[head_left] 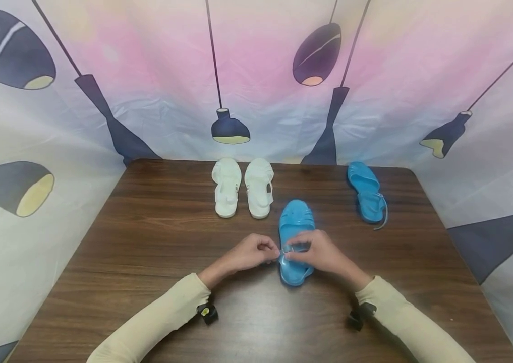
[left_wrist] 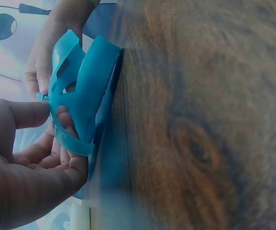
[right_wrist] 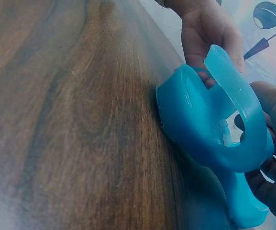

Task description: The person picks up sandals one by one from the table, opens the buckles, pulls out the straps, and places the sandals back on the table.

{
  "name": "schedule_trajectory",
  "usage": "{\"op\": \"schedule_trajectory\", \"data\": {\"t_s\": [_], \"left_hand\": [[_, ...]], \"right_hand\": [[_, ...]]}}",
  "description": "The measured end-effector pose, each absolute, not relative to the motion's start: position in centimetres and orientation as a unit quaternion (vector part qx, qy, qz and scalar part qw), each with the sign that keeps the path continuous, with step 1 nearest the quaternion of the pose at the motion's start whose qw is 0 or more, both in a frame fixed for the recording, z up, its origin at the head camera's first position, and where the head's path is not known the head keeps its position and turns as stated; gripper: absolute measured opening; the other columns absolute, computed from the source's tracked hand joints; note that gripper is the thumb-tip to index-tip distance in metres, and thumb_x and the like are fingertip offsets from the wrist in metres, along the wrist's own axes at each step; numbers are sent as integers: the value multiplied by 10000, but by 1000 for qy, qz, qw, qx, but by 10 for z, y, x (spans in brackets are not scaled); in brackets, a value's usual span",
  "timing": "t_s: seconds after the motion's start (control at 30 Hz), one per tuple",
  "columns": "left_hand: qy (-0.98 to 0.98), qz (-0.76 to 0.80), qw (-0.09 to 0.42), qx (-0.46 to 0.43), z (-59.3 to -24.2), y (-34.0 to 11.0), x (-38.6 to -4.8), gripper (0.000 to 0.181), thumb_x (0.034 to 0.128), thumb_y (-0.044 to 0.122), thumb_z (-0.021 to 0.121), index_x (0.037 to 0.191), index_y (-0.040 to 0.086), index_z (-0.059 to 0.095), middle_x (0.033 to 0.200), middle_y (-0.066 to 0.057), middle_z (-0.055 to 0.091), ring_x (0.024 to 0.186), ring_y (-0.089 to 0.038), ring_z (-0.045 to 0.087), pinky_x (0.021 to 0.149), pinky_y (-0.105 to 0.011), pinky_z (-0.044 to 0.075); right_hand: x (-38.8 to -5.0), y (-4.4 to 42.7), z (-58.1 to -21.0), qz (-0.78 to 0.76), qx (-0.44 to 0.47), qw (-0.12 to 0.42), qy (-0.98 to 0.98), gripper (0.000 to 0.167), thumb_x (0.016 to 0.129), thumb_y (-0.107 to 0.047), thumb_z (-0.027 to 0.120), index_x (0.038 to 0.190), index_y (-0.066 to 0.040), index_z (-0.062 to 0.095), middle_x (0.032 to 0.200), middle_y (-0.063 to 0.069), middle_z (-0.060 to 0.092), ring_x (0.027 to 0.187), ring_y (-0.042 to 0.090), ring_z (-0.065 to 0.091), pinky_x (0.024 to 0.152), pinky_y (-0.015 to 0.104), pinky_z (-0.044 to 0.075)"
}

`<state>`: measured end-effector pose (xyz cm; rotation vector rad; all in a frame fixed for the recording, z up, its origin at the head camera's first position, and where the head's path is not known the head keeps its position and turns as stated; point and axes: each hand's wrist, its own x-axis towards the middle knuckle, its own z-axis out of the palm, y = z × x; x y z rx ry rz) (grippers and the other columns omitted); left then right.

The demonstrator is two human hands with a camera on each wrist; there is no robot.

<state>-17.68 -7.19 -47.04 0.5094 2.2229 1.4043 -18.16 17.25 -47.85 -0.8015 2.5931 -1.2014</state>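
A blue jelly sandal (head_left: pixel 296 216) lies sole down on the table, toe pointing away, between my two hands. My left hand (head_left: pixel 252 251) pinches its ankle strap (left_wrist: pixel 71 143) at the left side; in the left wrist view the thumb and fingertips are around the strap. From the right, my right hand (head_left: pixel 323 253) reaches across the sandal, its thumb and fingertips pinching the strap at the small buckle (head_left: pixel 287 249). The sandal's heel part (right_wrist: pixel 188 112) shows large in the right wrist view, hiding part of both hands' fingers there.
A pair of white sandals (head_left: pixel 226 201) stands at the back of the brown wooden table (head_left: pixel 156 242). The other blue sandal (head_left: pixel 369 201) lies at the back right, its strap hanging loose. A curtain printed with lamps (head_left: pixel 174 65) surrounds the table's far and side edges.
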Motion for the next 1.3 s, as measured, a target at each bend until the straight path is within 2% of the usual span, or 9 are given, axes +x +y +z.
{"op": "schedule_trajectory", "data": {"t_s": [0.23, 0.47, 0.67, 0.8, 1.07, 1.3], "left_hand": [[801, 532, 217, 165, -476, -70, -175, 124, 960, 150, 698, 937, 50, 768, 794, -10, 701, 725, -106, 614, 634, -263, 493], [791, 548, 223, 158, -476, -67, -175, 145, 963, 157, 699, 956, 30, 771, 788, -2, 702, 733, -103, 621, 616, -261, 499], [809, 512, 232, 175, -473, -72, -175, 146, 985, 178, 662, 987, 62, 750, 846, 12, 705, 792, -103, 628, 695, -264, 516], [821, 491, 230, 181, -472, -76, -173, 141, 975, 169, 650, 958, 72, 751, 822, 21, 688, 783, -102, 609, 715, -270, 506], [811, 511, 228, 174, -476, -72, -172, 155, 973, 155, 655, 951, 39, 755, 797, 14, 672, 759, -97, 596, 683, -260, 497], [799, 529, 236, 164, -477, -70, -173, 143, 958, 132, 654, 923, 29, 745, 758, 28, 643, 681, -91, 557, 609, -244, 469]], "right_hand": [[-182, 173, -479, -404, -279, 93, 866, 304, 885, -396, 806, 1121, -204, 789, 1034, -111, 744, 930, 67, 668, 821, 296, 574], [-181, 170, -481, -405, -287, 100, 862, 288, 892, -369, 806, 1109, -179, 792, 1036, -89, 752, 937, 71, 677, 817, 287, 577], [-181, 170, -480, -405, -278, 99, 865, 301, 892, -380, 804, 1116, -179, 789, 1043, -87, 752, 948, 77, 675, 838, 312, 576], [-180, 171, -479, -406, -277, 101, 865, 322, 891, -395, 802, 1128, -178, 785, 1045, -91, 749, 943, 74, 670, 836, 312, 576], [-182, 173, -484, -410, -273, 109, 863, 309, 886, -384, 808, 1129, -195, 784, 1046, -117, 743, 962, 57, 676, 846, 297, 573], [-180, 172, -482, -420, -279, 118, 856, 300, 898, -382, 796, 1125, -186, 783, 1075, -72, 754, 994, 93, 690, 834, 282, 577]]}}
